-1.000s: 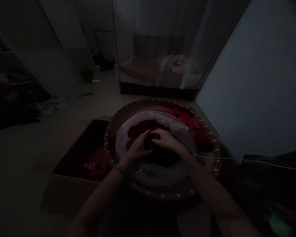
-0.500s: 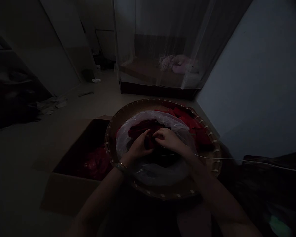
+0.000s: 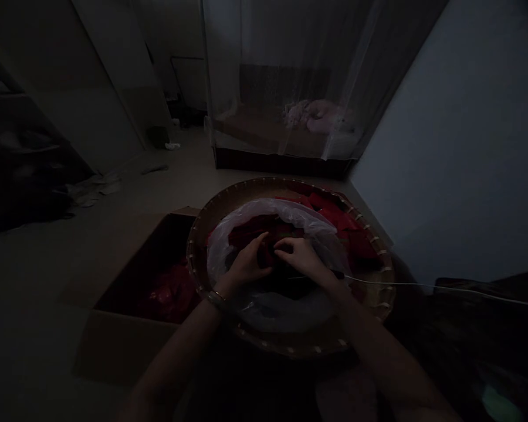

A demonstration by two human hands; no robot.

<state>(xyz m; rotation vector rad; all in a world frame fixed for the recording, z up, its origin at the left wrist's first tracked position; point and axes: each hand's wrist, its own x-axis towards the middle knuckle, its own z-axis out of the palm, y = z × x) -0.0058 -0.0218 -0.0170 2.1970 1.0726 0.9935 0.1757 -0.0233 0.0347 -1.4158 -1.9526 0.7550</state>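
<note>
The scene is very dark. My left hand [image 3: 247, 262], with a bangle at the wrist, curves its thumb and fingers around a small dark red piece [image 3: 266, 256] whose kind I cannot make out. Facing it, my right hand [image 3: 300, 255] has thumb and fingertips pinched close to that piece; what lies in the pinch is too dark to tell. Both hands are over an opened clear plastic bag [image 3: 268, 313] with dark red contents [image 3: 250, 228]. The bag sits in a round woven bamboo tray [image 3: 222, 202]. Under my right wrist lies a thin dark-handled tool [image 3: 338, 274] on a white cord [image 3: 391, 282].
Red flat pieces [image 3: 334, 217] lie in the tray's far right. A cardboard box [image 3: 127, 340] holding red plastic-looking stuff [image 3: 171, 290] stands at the left. Beyond are a netted bed [image 3: 286, 129] and, at right, a pale wall [image 3: 457, 152]. Cloths [image 3: 97, 189] lie on the floor.
My right hand has shifted slightly down and towards me, and more of the dark tool handle shows beside its wrist. My left hand stays nearly in place.
</note>
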